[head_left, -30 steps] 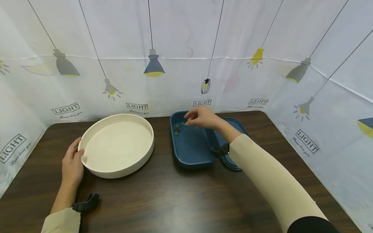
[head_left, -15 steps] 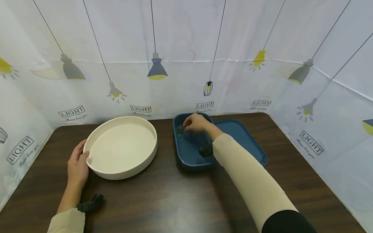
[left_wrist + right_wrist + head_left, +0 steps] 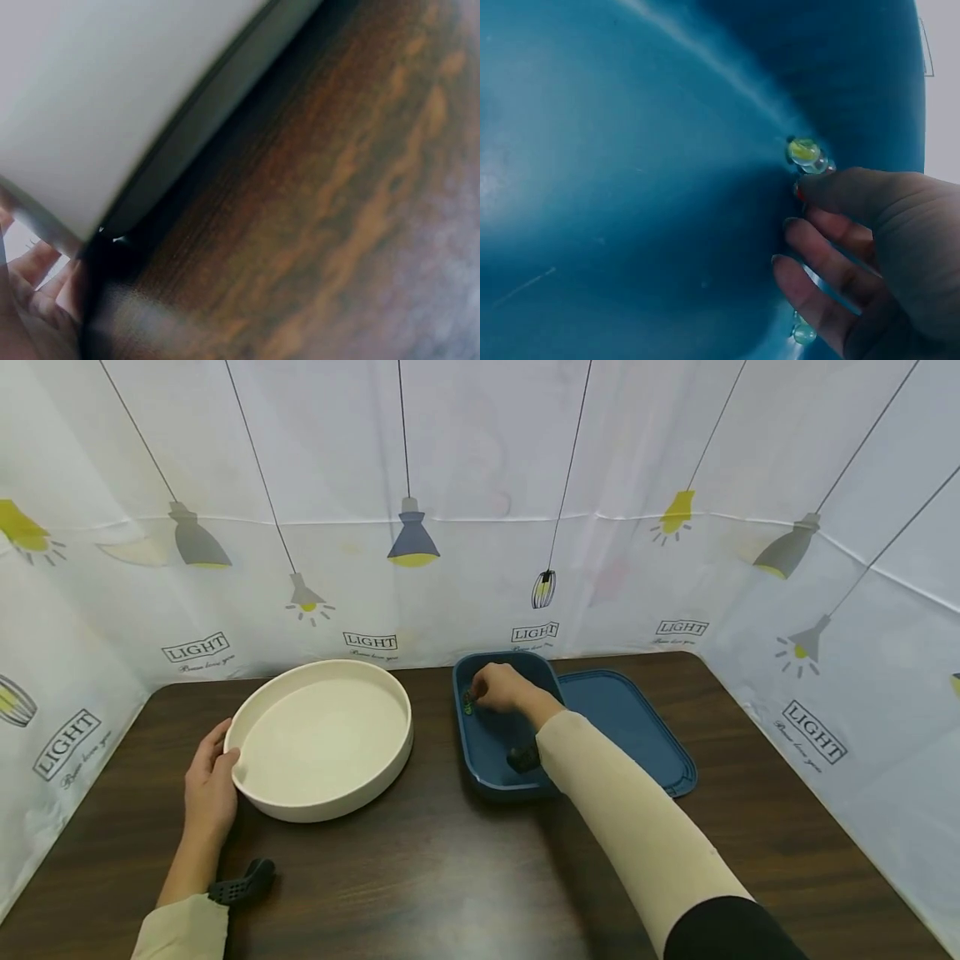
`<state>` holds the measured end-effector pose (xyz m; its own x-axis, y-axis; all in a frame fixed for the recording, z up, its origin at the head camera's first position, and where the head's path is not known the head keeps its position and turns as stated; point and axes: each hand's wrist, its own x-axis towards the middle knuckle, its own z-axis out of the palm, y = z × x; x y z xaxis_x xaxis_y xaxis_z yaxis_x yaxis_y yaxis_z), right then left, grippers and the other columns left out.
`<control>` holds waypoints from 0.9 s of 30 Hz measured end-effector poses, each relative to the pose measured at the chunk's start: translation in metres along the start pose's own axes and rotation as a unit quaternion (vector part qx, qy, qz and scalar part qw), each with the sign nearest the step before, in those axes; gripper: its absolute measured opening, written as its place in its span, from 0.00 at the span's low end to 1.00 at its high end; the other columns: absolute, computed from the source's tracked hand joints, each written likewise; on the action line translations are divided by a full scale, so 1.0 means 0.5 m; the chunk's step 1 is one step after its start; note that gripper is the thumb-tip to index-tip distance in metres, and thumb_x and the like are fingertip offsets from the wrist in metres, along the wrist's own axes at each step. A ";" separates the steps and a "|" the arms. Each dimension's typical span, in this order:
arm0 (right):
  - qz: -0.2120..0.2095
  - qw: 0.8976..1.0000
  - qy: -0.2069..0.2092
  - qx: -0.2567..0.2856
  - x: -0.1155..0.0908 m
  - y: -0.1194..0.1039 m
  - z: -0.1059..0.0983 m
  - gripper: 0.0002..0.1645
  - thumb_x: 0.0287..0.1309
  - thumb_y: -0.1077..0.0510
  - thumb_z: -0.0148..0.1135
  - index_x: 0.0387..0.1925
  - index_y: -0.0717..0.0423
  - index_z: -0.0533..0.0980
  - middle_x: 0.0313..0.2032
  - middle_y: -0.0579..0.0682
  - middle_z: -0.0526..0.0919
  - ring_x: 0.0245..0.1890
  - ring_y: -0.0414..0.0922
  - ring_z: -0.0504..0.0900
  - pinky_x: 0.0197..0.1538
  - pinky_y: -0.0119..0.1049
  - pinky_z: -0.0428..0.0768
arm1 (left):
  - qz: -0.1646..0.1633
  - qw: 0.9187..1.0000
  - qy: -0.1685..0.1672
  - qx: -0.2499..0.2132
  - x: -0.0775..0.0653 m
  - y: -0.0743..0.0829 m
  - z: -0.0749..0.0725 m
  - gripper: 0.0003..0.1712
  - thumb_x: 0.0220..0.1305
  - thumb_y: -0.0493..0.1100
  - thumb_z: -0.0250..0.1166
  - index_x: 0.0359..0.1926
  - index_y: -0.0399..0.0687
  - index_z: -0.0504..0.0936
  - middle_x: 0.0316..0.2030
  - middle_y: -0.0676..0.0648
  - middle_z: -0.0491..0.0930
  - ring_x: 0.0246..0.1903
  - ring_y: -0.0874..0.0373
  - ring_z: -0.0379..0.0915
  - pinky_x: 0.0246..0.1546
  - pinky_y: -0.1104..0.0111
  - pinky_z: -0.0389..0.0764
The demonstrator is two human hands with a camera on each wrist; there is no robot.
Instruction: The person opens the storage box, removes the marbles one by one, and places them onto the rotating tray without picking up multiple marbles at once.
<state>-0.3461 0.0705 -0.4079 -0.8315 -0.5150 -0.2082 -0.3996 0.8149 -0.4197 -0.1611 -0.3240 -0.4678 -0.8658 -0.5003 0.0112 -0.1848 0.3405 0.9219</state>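
My left hand (image 3: 210, 793) holds the left rim of a round cream tray (image 3: 322, 743), its thumb over the edge and its fingers outside. That tray's pale wall (image 3: 180, 150) fills the upper left of the left wrist view. My right hand (image 3: 508, 687) reaches down inside a deep blue rectangular box (image 3: 491, 756). Small glass marbles (image 3: 468, 703) lie along the box's far left side, partly hidden by the fingers. In the right wrist view, thumb and index finger pinch a reddish marble (image 3: 799, 193). Right beside it sits a clear marble (image 3: 804, 152) with yellow inside.
A flat blue lid (image 3: 626, 718) lies on the brown table (image 3: 450, 877), against the box's right side. Another greenish marble (image 3: 804, 331) shows below the fingers in the right wrist view. A white curtain (image 3: 465, 460) printed with lamps stands behind the table.
My right hand has gone down and slightly left to the marbles, its fingers drawing together. The forearm no longer covers most of the lid. My left hand keeps its hold on the tray.
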 end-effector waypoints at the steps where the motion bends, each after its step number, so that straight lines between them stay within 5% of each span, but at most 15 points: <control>1: -0.001 1.000 -0.001 -0.004 -0.002 0.000 0.002 0.12 0.66 0.62 0.61 0.49 0.59 0.83 0.49 0.55 0.86 0.49 0.50 0.84 0.55 0.44 0.82 | -0.001 1.000 -0.001 0.004 -0.001 0.001 0.001 0.30 0.78 0.49 0.40 0.78 0.64 0.60 0.71 0.42 0.69 0.56 0.64 0.70 0.44 0.86 0.68; 10: 0.004 0.999 -0.017 -0.048 -0.010 -0.012 0.011 0.12 0.69 0.61 0.59 0.49 0.59 0.83 0.48 0.54 0.86 0.44 0.47 0.83 0.53 0.42 0.83 | 0.001 1.000 0.001 0.010 -0.001 0.002 0.001 0.30 0.78 0.48 0.41 0.78 0.64 0.60 0.73 0.42 0.68 0.58 0.64 0.70 0.43 0.88 0.68; 17: -0.013 0.996 -0.031 -0.083 -0.019 -0.021 -0.026 0.16 0.75 0.58 0.51 0.53 0.63 0.79 0.50 0.57 0.84 0.42 0.46 0.80 0.51 0.41 0.80 | 0.000 1.000 0.008 -0.010 -0.001 0.004 0.010 0.29 0.78 0.47 0.42 0.77 0.62 0.62 0.69 0.41 0.69 0.52 0.70 0.69 0.42 0.87 0.69; 22: -0.040 0.998 -0.017 -0.040 -0.041 -0.040 -0.051 0.15 0.75 0.58 0.52 0.53 0.61 0.78 0.51 0.57 0.84 0.43 0.47 0.82 0.52 0.41 0.81 | 0.007 1.000 0.009 -0.004 -0.008 -0.002 0.008 0.29 0.77 0.46 0.42 0.77 0.59 0.62 0.68 0.40 0.70 0.47 0.76 0.68 0.41 0.87 0.69; 27: -0.085 0.996 0.020 0.014 -0.042 -0.105 -0.066 0.15 0.73 0.56 0.56 0.52 0.58 0.81 0.48 0.55 0.87 0.43 0.48 0.85 0.48 0.39 0.83 | 0.009 1.000 0.006 0.007 -0.011 -0.005 0.003 0.30 0.78 0.48 0.42 0.78 0.60 0.61 0.69 0.39 0.70 0.46 0.78 0.67 0.40 0.88 0.69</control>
<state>-0.3203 0.0476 -0.3523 -0.7678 -0.6333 -0.0973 -0.5252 0.7090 -0.4706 -0.1566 -0.3210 -0.4708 -0.8636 -0.5031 0.0323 -0.1753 0.3598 0.9164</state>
